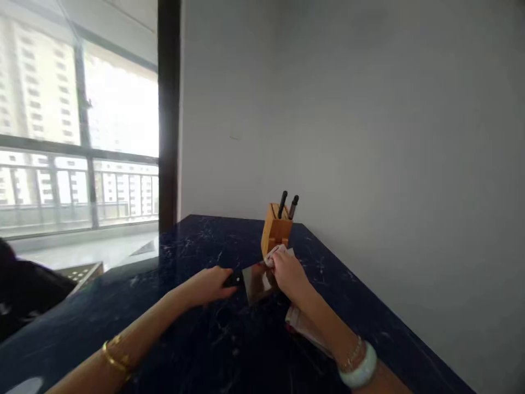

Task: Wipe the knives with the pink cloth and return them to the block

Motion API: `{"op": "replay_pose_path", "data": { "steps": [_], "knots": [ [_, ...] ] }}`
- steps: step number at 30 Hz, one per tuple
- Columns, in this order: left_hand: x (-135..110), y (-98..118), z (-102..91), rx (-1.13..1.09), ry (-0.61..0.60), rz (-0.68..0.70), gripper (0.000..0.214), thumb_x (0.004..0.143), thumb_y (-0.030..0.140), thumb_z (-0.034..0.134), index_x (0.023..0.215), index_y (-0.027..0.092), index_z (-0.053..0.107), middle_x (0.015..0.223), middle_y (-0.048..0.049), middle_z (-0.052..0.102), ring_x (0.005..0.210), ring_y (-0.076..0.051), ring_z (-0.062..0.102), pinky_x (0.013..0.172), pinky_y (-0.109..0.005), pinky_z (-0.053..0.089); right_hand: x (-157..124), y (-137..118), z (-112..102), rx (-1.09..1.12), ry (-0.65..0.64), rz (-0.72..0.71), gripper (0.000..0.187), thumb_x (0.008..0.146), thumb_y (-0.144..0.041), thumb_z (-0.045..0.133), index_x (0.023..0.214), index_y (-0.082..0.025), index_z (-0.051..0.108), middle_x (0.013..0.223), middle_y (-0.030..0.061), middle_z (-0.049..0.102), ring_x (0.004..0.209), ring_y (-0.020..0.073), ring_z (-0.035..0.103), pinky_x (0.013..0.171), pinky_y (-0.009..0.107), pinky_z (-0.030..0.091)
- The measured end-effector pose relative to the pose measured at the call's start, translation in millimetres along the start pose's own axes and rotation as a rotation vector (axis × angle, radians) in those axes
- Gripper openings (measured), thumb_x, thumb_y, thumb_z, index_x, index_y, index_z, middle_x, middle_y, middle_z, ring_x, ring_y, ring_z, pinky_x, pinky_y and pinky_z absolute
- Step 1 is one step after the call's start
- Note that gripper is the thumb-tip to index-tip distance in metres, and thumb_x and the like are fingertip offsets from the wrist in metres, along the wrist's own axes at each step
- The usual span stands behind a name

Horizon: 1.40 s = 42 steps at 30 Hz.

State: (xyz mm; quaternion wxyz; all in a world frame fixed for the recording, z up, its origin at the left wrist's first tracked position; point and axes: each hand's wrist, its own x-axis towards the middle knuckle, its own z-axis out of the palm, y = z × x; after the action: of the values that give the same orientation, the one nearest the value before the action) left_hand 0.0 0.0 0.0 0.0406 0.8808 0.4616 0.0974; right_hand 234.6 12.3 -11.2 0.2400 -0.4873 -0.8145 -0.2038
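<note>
blue veined tabletop (221,235) borders grey walls (389,137), left hand (211,284) gripping a cleaver (257,282), right hand (289,273) pinching cloth (272,255).

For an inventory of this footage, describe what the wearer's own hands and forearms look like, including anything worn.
Both the left hand and the right hand are ungloved, and no sleeves show on the forearms. The left forearm wears a thin gold-coloured bracelet. The right wears a thick, smooth, pale greenish-white bangle beside a thinner bracelet, whose details are too blurred to tell.

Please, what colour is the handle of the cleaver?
The handle is black, seen best in the head view.
</note>
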Motion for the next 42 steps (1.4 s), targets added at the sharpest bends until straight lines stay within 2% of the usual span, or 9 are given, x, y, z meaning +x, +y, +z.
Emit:
{"op": "replay_pose_path", "data": {
  "steps": [4, 9, 12, 17, 24, 33, 42],
  "knots": [
    [0.8, -0.4, 2.3, 0.006, -0.013, -0.019, 0.037, 0.074, 0.049, 0.035, 0.086, 0.019, 0.052, 0.065, -0.0021, 0.062, 0.042, -0.014, 0.057, 0.041, -0.02, 0.039, 0.7, -4.5, 2.0, 0.041, 0.004, 0.026, 0.023, 0.075, -0.008, 0.037, 0.093, -0.013, 0.05, 0.095, 0.0101, 0.051, 0.092, 0.0197, 0.043, 0.083, 0.034, 0.031],
    [0.9, 0.2, 2.9, -0.009, -0.025, -0.035, 0.038, 0.074, 0.05, 0.032, 0.083, 0.019, 0.052, 0.063, -0.0013, 0.062, 0.038, -0.013, 0.055, 0.039, -0.02, 0.038, -3.6, -28.9, -5.3, 0.123, 0.0, -0.133, 0.022, 0.077, -0.008, 0.036, 0.092, -0.016, 0.049, 0.091, 0.007, 0.052, 0.09, 0.0182, 0.043, 0.081, 0.033, 0.032],
    [0.5, 2.6, 1.4, 0.018, -0.006, -0.04, 0.038, 0.074, 0.05, 0.033, 0.082, 0.018, 0.053, 0.063, -0.0019, 0.062, 0.039, -0.014, 0.056, 0.04, -0.02, 0.038, -4.2, -35.2, -9.1, 0.157, 0.01, -0.162, 0.019, 0.078, -0.01, 0.036, 0.092, -0.016, 0.048, 0.09, 0.0067, 0.052, 0.089, 0.0179, 0.043, 0.081, 0.033, 0.031],
    [-0.7, 5.5, -1.5, 0.03, 0.006, -0.03, 0.037, 0.075, 0.049, 0.032, 0.082, 0.019, 0.053, 0.064, -0.0021, 0.062, 0.039, -0.014, 0.055, 0.04, -0.021, 0.038, 1.5, -14.5, -2.1, 0.199, 0.081, -0.047, 0.013, 0.075, -0.012, 0.041, 0.086, -0.016, 0.049, 0.087, 0.0063, 0.051, 0.084, 0.0175, 0.044, 0.08, 0.033, 0.031],
    [0.1, 3.1, -0.3, 0.032, 0.02, 0.002, 0.036, 0.075, 0.049, 0.032, 0.08, 0.019, 0.051, 0.061, -0.0011, 0.061, 0.038, -0.013, 0.055, 0.04, -0.02, 0.037, 4.8, 24.6, -0.3, 0.28, 0.103, 0.214, 0.02, 0.07, -0.01, 0.042, 0.088, -0.016, 0.049, 0.092, 0.0069, 0.051, 0.087, 0.0158, 0.045, 0.078, 0.026, 0.034],
    [-2.3, 7.3, -2.9, 0.045, 0.026, 0.008, 0.033, 0.075, 0.048, 0.033, 0.079, 0.02, 0.051, 0.062, -0.0012, 0.062, 0.037, -0.012, 0.054, 0.038, -0.019, 0.036, 3.6, 47.8, -9.5, 0.307, 0.118, 0.337, 0.023, 0.071, -0.008, 0.038, 0.089, -0.015, 0.05, 0.091, 0.0073, 0.054, 0.086, 0.0142, 0.049, 0.077, 0.022, 0.033],
    [-0.8, 6.2, -3.7, -0.027, -0.006, -0.018, 0.034, 0.075, 0.048, 0.034, 0.079, 0.019, 0.051, 0.06, -0.0008, 0.061, 0.036, -0.012, 0.054, 0.036, -0.018, 0.035, -1.7, 55.0, -9.1, 0.283, 0.035, 0.413, 0.016, 0.073, -0.012, 0.038, 0.085, -0.016, 0.047, 0.085, 0.0064, 0.055, 0.083, 0.0143, 0.05, 0.071, 0.022, 0.033]
  ]
}}
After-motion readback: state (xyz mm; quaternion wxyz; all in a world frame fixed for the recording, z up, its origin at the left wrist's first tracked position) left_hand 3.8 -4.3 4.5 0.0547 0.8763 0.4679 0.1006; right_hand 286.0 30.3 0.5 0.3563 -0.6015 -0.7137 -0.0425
